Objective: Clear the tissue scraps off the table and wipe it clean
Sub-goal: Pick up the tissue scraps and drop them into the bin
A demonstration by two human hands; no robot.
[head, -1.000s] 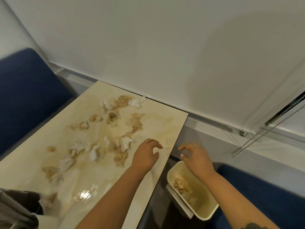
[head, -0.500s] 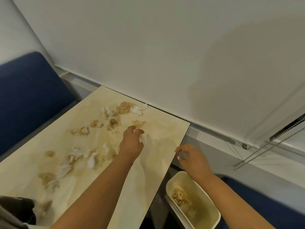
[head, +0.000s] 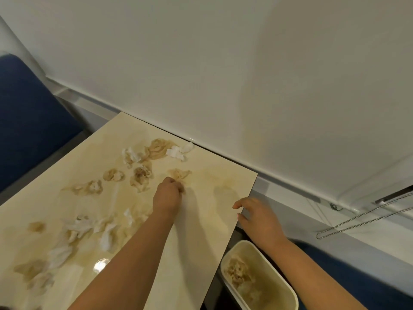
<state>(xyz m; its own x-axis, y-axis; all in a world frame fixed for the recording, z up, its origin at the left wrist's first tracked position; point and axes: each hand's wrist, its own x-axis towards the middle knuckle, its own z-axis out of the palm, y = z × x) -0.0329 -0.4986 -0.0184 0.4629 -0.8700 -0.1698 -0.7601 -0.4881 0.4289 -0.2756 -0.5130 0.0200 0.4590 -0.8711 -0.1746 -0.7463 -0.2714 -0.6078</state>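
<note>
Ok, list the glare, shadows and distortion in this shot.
Head view: a bright glare spot sits on the glossy table near the left forearm; soft hand shadows fall on the tabletop by the right hand; the wide-angle lens bows the wall's lower edge; the picture is soft, so the tissue scraps lack detail.

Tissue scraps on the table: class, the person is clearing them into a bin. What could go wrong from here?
1. The left hand pinches a stained scrap; if it is damp, it may tear and leave bits.
2. The bin sits below the table edge, so carried scraps could drop beside it.
3. Wiping early could smear the brown stains.
</note>
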